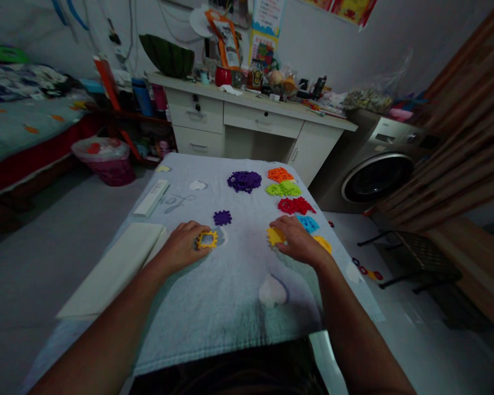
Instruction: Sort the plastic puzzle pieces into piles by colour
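My left hand [184, 246] rests on the cloth-covered table [214, 307] with its fingers curled round a yellow square-frame puzzle piece [207, 239]. My right hand [298, 240] lies palm down, fingers closed on a yellow solid piece [275, 236]. A single purple piece [222, 218] sits between the hands, a little farther away. Piles of pieces lie beyond: purple [244, 180], orange [280, 174], light green [284, 189], red [295, 206], blue [308, 223]. Another yellow-orange piece [323, 242] shows just right of my right hand.
A white remote [151, 197] and a folded white sheet [115, 269] lie on the table's left side. A cluttered desk [251, 112] stands behind, a washing machine [374, 170] at right, a bed [20, 131] at left. Loose pieces lie on the floor [368, 270].
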The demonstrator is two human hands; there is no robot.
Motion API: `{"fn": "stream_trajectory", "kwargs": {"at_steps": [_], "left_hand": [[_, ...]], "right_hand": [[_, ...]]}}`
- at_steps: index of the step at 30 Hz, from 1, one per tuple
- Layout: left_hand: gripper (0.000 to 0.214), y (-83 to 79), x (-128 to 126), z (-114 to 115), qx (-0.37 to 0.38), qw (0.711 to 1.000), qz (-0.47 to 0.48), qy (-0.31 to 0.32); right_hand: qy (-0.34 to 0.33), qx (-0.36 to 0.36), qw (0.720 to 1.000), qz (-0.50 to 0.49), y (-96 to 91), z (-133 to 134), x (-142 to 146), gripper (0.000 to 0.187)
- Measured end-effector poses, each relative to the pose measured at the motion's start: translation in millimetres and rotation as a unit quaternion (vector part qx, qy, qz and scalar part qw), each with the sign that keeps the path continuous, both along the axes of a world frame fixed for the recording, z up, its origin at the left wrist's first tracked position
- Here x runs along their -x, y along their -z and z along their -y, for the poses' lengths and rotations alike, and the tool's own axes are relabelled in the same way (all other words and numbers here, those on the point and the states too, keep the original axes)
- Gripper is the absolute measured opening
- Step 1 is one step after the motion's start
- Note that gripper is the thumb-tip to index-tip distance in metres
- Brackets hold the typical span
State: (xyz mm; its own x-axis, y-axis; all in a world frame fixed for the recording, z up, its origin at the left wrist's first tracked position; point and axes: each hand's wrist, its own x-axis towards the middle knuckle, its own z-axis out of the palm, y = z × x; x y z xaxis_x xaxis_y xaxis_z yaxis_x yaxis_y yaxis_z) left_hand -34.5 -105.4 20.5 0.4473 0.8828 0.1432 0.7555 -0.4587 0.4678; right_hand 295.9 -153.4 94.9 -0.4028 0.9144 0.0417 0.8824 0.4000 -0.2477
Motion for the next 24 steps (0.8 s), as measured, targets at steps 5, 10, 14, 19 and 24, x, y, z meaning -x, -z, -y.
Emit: {"fn": "stream_trajectory", "kwargs": {"at_steps": [5, 10, 14, 19, 24], "left_hand": [[0.047, 1.9, -1.0, -1.4, -0.005, 1.0, -0.006, -0.002], [0.046, 6.9, -0.1, -3.2, -0.017, 1.0, -0.001, 0.001], [0.045, 10.3, 0.7, -4.6, -0.023, 1.0, 0.0, 0.003], [0.045, 13.9, 0.7, -6.7, -0.033, 0.999, 0.003, 0.009], [0.049, 14.8, 0.9, -7.1, -0.03, 0.999, 0.006, 0.011]], "right_hand": [[0.067, 0.011, 0.996, 0.05, -5.4, 20.6, -57.9, 0.049], [0.099, 0.022, 0.994, 0.04, -1.8, 34.4, -97.2, 0.047], [0.112, 0.034, 0.993, 0.024, 3.9, 37.9, -110.3, 0.049], [0.124, 0.039, 0.991, 0.036, 8.1, 38.1, -112.6, 0.052], [0.127, 0.015, 0.991, 0.045, 2.9, 35.0, -99.5, 0.05]]}}
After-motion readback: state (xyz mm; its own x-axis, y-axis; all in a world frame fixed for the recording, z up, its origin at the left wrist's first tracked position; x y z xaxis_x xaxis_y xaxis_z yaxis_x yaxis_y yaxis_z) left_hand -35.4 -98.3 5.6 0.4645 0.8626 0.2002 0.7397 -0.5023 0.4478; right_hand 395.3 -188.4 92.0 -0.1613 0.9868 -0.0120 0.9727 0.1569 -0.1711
